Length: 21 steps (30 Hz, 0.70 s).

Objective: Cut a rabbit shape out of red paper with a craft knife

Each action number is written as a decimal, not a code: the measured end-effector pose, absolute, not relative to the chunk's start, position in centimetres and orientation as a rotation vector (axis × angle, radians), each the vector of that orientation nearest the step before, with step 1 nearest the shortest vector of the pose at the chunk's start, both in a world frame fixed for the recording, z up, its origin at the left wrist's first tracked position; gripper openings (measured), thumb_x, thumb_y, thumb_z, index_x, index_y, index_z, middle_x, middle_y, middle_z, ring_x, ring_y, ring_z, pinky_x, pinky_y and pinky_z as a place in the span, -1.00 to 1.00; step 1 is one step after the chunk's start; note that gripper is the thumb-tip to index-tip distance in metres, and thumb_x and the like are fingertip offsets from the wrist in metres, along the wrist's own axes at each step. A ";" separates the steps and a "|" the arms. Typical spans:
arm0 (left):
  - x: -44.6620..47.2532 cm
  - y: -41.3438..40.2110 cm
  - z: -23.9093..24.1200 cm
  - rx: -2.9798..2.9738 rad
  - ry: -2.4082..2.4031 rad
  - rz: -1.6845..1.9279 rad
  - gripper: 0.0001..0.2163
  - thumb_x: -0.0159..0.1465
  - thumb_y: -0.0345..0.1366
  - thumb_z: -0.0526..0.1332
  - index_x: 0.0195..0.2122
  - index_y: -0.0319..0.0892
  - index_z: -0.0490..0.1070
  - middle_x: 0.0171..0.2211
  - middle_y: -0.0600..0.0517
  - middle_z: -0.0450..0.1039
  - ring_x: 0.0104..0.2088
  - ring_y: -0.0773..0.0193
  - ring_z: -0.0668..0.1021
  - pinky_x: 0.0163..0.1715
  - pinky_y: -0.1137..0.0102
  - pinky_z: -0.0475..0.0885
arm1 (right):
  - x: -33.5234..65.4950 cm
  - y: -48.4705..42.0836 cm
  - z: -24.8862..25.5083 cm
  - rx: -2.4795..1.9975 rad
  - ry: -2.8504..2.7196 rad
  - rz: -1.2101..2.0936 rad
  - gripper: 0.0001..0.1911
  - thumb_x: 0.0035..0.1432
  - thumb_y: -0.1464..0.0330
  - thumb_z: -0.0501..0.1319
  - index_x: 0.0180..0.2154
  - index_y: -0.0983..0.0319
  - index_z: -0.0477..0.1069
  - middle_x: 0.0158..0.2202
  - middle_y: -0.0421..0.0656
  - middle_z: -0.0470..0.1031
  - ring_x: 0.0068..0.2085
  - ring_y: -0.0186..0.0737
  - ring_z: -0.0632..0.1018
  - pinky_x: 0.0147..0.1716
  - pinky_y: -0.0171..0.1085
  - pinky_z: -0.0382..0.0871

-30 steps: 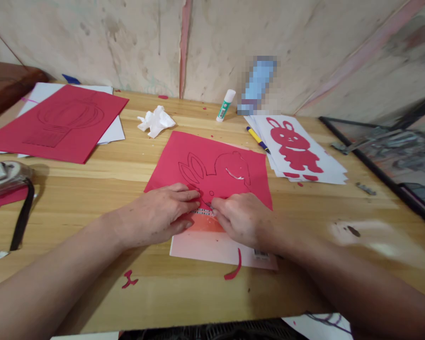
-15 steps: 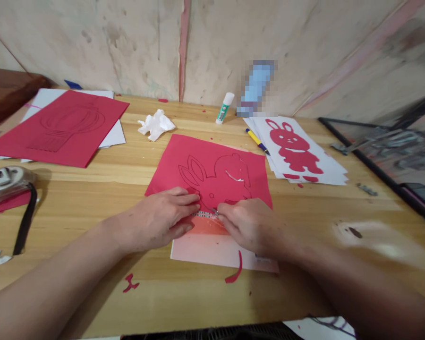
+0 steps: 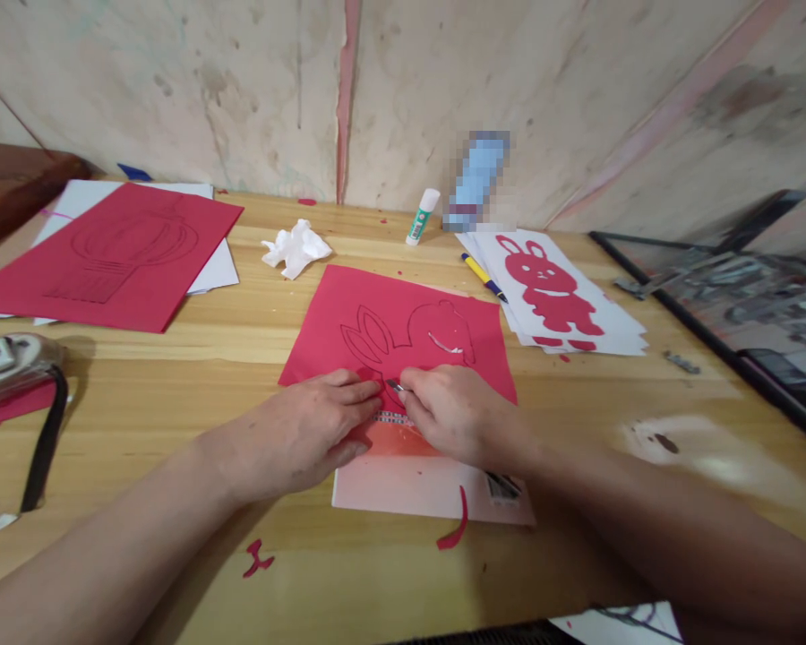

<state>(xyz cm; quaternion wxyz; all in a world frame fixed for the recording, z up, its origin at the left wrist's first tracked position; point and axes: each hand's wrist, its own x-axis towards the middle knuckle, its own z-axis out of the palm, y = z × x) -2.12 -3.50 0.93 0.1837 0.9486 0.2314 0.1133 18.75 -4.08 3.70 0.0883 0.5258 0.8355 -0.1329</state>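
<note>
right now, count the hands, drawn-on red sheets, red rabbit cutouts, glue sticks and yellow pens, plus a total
Hands: 2
Drawn-on red sheets: 2
Red rabbit cutout: 1
Glue stick: 1
Yellow pen: 1
Total: 7

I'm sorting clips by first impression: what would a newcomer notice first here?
Probably the outlined red sheet at the centre, the left hand resting on it and the right hand holding a slim tool. Next, the red rabbit figure on white paper to its right. Then the red paper with a lantern-like drawing, at the left.
</note>
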 end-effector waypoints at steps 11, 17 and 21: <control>-2.0 -3.4 1.3 2.663 0.621 0.292 -0.70 0.31 -0.34 0.12 0.06 -0.25 0.36 0.09 -0.16 0.36 0.15 0.08 0.34 0.10 0.18 0.32 | 18.1 -4.1 3.3 1.621 2.436 -0.436 -0.82 0.19 0.39 0.02 -0.41 0.26 0.34 -0.51 -0.13 0.45 -0.51 -0.32 0.36 -0.51 -0.30 -0.02; -2.1 -3.4 1.2 2.624 0.623 0.339 -0.74 0.31 -0.34 0.12 0.00 -0.24 0.40 0.05 -0.16 0.39 0.15 0.08 0.35 0.08 0.17 0.34 | 18.1 -4.1 3.3 1.639 2.424 -0.429 -0.81 0.21 0.39 0.02 -0.42 0.25 0.34 -0.52 -0.13 0.45 -0.50 -0.31 0.39 -0.51 -0.30 -0.01; -2.1 -3.4 1.1 2.629 0.618 0.335 -0.75 0.31 -0.34 0.12 -0.01 -0.24 0.41 0.05 -0.16 0.40 0.15 0.07 0.35 0.08 0.16 0.34 | 17.9 -4.0 3.3 1.629 2.417 -0.410 -0.80 0.21 0.40 0.02 -0.41 0.26 0.36 -0.50 -0.11 0.48 -0.49 -0.30 0.41 -0.51 -0.30 0.00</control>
